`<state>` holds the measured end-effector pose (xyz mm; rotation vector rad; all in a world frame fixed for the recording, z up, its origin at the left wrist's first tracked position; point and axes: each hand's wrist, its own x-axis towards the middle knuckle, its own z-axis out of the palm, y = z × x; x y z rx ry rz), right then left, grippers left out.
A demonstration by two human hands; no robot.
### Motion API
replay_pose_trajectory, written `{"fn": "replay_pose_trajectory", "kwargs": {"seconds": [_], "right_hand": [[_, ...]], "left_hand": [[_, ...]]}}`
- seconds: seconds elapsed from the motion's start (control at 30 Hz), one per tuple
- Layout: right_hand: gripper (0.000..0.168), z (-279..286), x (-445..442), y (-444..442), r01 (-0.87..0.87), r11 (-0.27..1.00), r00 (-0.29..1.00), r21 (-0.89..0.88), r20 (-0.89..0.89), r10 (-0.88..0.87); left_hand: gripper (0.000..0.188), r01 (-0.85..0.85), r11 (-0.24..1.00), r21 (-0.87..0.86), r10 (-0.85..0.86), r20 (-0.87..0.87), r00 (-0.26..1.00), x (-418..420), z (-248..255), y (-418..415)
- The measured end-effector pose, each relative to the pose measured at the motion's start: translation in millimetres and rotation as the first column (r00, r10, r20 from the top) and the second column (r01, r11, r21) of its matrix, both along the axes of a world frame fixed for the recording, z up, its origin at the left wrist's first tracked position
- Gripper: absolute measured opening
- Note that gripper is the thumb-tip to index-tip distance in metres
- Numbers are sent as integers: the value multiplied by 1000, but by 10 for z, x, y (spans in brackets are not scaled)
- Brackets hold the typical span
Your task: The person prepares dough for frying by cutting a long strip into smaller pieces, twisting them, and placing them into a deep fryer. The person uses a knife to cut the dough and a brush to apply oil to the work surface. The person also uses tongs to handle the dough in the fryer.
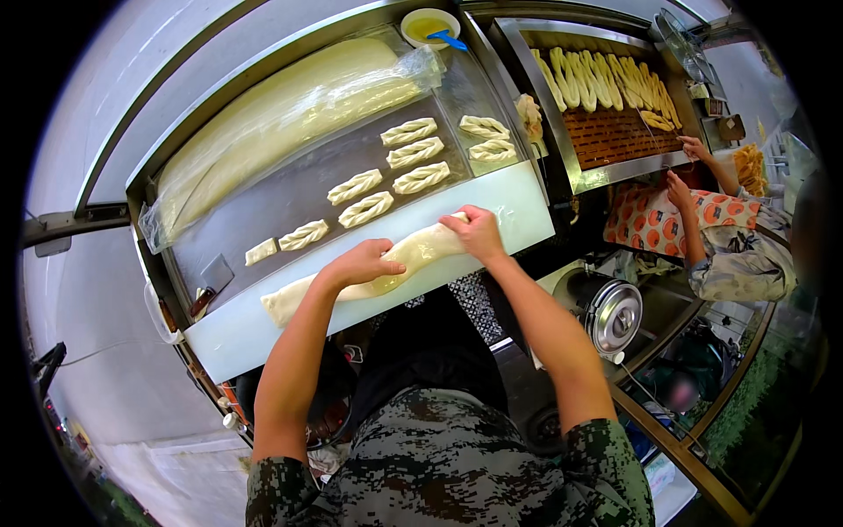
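A long strip of oiled dough lies along the white cutting board. My left hand grips its middle, thumb on top. My right hand pinches its right end. Beyond the board, several twisted dough pieces lie on the metal worktop, with a small plain dough piece at their left end. A large dough slab under clear plastic film fills the back of the worktop. A dough scraper with a broad blade rests near the left edge.
A bowl of yellow liquid with a blue brush stands at the back. On the right, a co-worker's hands are at a fryer of hot oil holding fried dough sticks. A lidded metal pot stands near my right arm.
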<state>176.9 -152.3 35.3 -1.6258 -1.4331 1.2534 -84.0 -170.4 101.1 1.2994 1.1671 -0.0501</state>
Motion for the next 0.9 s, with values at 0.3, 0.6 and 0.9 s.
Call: {"fn": "replay_pose_trajectory", "kwargs": {"seconds": [0.3, 0.6, 0.9], "right_hand": [[60, -3, 894, 405, -374, 790, 683, 485, 721, -119], [105, -89, 750, 50, -608, 768, 556, 203, 799, 230], [111, -139, 716, 71, -627, 762, 515, 160, 820, 251]], "left_hand": [[42, 45, 950, 309, -2, -137, 991, 605, -534, 200], [47, 9, 944, 329, 40, -140, 989, 607, -561, 229], [45, 62, 963, 263, -28, -132, 991, 176, -475, 93]]}}
